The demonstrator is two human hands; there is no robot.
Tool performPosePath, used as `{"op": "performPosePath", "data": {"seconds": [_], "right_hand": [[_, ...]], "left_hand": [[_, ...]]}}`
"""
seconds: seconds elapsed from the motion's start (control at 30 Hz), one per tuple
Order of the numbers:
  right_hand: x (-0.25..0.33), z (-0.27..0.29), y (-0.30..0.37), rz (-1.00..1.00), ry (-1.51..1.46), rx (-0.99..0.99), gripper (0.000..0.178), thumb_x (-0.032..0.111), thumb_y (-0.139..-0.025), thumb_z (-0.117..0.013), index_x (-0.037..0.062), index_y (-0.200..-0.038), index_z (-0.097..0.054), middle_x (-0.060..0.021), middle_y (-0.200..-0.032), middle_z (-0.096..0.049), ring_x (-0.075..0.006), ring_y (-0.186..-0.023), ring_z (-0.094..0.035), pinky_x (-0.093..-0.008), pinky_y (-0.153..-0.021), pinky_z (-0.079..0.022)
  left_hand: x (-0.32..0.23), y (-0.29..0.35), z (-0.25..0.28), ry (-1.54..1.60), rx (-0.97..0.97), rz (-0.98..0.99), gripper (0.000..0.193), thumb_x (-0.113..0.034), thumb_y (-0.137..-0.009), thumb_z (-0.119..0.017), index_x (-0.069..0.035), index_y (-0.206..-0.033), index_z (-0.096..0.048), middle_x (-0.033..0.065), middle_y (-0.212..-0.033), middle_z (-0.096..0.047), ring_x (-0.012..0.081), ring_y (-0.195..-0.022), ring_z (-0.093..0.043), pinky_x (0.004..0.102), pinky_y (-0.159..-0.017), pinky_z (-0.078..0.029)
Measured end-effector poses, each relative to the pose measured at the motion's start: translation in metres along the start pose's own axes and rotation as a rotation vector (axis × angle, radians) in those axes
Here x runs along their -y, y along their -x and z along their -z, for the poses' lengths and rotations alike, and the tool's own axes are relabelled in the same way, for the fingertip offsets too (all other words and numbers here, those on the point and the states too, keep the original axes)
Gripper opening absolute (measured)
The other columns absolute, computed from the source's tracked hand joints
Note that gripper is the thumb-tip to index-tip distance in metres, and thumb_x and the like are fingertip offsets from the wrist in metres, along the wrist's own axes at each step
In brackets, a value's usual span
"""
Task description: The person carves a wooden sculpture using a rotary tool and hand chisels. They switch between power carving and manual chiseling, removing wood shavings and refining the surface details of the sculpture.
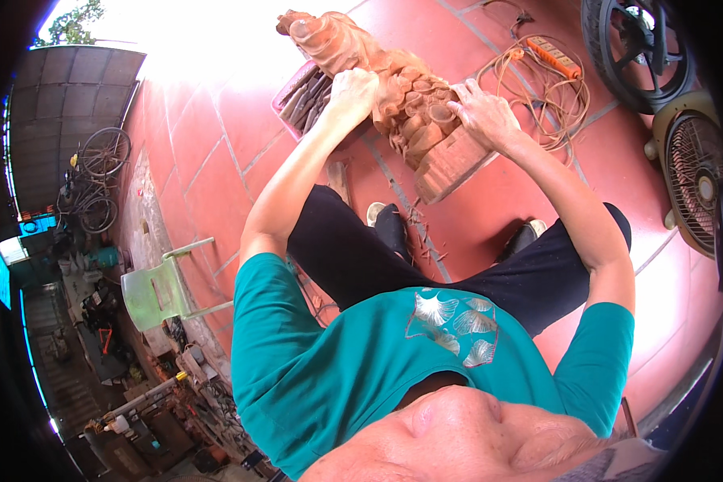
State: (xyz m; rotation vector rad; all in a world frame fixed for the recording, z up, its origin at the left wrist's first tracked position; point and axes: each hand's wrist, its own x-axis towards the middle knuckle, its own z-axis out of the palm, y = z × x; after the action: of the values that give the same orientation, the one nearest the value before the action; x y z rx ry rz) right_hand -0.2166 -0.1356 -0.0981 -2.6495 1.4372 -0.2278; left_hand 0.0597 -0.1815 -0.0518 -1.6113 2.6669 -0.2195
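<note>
A reddish-brown wood carving lies aslant in front of me. Rounded, curling shapes cover its upper length, and a plain squared base forms its nearer end. Curled over the carving's left side is my left hand, its fingers closed against the wood. My right hand grips the right edge just above the base, with the fingertips on the carved surface. Close to my left wrist, a pink basket holds several long, dark carving tools. The carving partly hides that basket.
Wood chips litter the red tiles between my feet. An orange power strip lies at the right with a tangled cord. Beyond are a wheel and a fan. A green chair and bicycles stand left.
</note>
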Motion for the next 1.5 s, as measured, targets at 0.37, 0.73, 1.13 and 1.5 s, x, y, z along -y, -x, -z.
{"op": "performPosePath", "data": {"seconds": [0.37,0.73,1.13,1.5], "right_hand": [[0.003,0.005,0.001,0.028,0.027,-0.003,0.032,0.019,-0.097,-0.045,0.0127,-0.121,-0.064,-0.0133,-0.123,-0.051,-0.0295,-0.096,-0.066,-0.0403,-0.076,-0.058],[0.010,0.012,0.001,0.023,0.035,0.026,0.033,0.017,-0.094,-0.046,0.0120,-0.120,-0.066,-0.0121,-0.125,-0.052,-0.0292,-0.101,-0.065,-0.0395,-0.077,-0.059],[-0.006,-0.002,0.003,0.105,0.075,-0.040,0.033,0.022,-0.099,-0.043,0.0118,-0.126,-0.059,-0.0166,-0.118,-0.051,-0.0305,-0.092,-0.067,-0.0417,-0.074,-0.058],[0.006,0.007,0.004,0.006,0.042,-0.001,0.031,0.019,-0.096,-0.045,0.0130,-0.117,-0.067,-0.0119,-0.123,-0.052,-0.0281,-0.097,-0.066,-0.0399,-0.076,-0.058]], "left_hand": [[0.004,0.004,-0.001,0.106,0.093,0.125,0.022,-0.009,-0.086,-0.055,-0.002,-0.099,-0.071,0.0237,-0.085,-0.068,0.0396,-0.082,-0.068,0.0481,-0.074,-0.052],[0.014,0.002,-0.006,0.148,0.145,0.186,0.024,-0.009,-0.087,-0.053,0.000,-0.101,-0.070,0.0266,-0.087,-0.067,0.0418,-0.087,-0.067,0.0503,-0.076,-0.051],[0.010,0.001,-0.005,0.154,0.097,0.186,0.026,-0.014,-0.091,-0.049,0.000,-0.095,-0.070,0.0265,-0.089,-0.068,0.0407,-0.087,-0.068,0.0481,-0.077,-0.052],[-0.011,-0.003,0.009,0.078,0.060,0.023,0.028,-0.013,-0.087,-0.050,0.004,-0.075,-0.068,0.0268,-0.081,-0.067,0.0407,-0.079,-0.069,0.0487,-0.071,-0.053]]}}
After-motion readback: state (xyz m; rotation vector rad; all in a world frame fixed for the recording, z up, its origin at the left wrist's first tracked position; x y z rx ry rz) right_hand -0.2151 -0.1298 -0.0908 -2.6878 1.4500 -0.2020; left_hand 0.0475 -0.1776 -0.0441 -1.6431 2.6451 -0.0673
